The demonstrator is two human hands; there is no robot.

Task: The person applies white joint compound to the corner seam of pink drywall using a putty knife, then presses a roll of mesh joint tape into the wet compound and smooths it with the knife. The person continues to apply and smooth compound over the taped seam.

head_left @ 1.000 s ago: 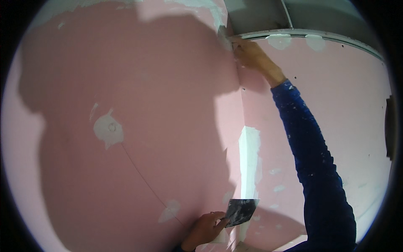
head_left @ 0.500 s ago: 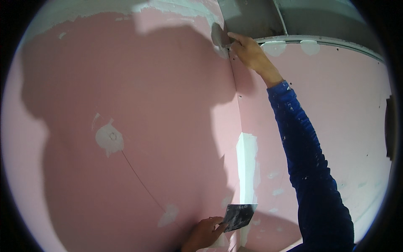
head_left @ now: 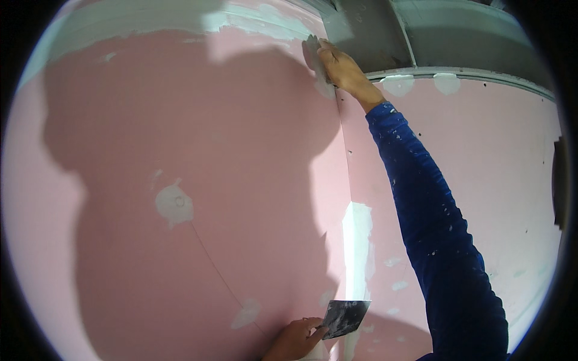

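My right arm in a blue, paint-flecked sleeve reaches up to the top of the wall corner. My right hand [head_left: 342, 67] is closed round a putty knife [head_left: 312, 53], its grey blade lying against the pink board just left of the corner, by the white compound. Most of its handle is hidden by the fingers. Low in the picture, my left hand [head_left: 294, 340] grips a dark, square flat blade [head_left: 346, 318] smeared with white, held in front of the corner.
Two pink wallboards [head_left: 241, 138] meet at a vertical seam [head_left: 345, 144]. A white compound strip [head_left: 357, 246] covers its lower part. Round white patches [head_left: 174, 203] dot the boards. Grey metal framing [head_left: 367, 36] runs above the right board. A large shadow falls across the left board.
My right hand has turned and shifted slightly left and up with the putty knife. The view has tilted a little, so the wall sits lower. My left hand keeps the dark blade.
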